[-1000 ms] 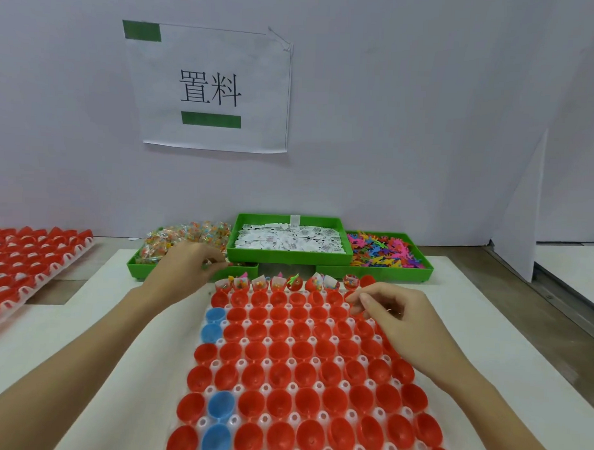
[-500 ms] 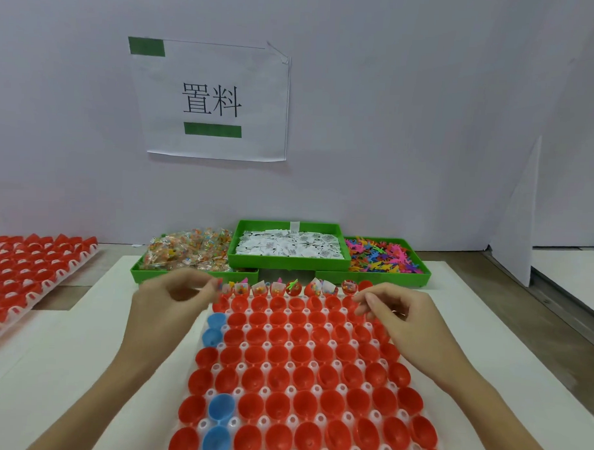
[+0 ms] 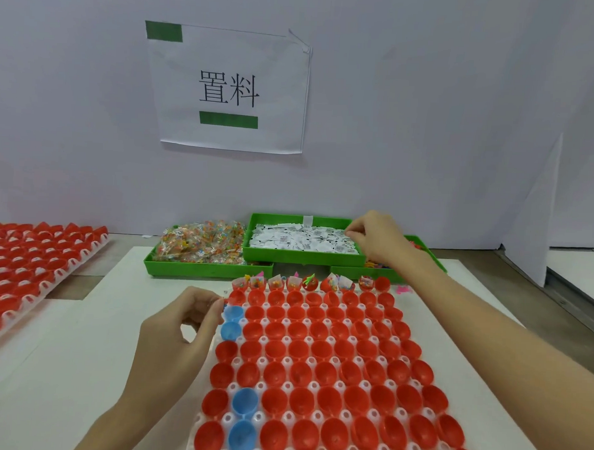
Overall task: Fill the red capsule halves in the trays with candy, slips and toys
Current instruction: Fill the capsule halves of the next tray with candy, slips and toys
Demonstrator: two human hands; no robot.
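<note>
Left hand [image 3: 181, 325] hovered at the near tray's [image 3: 211, 420] left edge, fingers curled, thumb and fingertips pinching something small, likely a candy; couldn't tell for sure. Right hand [image 3: 376, 239] reached over the middle green bin [image 3: 298, 257] at the worktop's far edge, fingertips pinching at the white slips [image 3: 298, 240]. Candy bin [image 3: 200, 243] sat left of it, toy bin [image 3: 422, 263] right, mostly hidden by the arm. Red capsule halves [image 3: 317, 367] filled the near tray; only the far row [image 3: 303, 283] looked loaded. Judgement: take a single slip, not a clump, then drop items centred into the next empty row, leaving out the blue halves [image 3: 233, 322].
</note>
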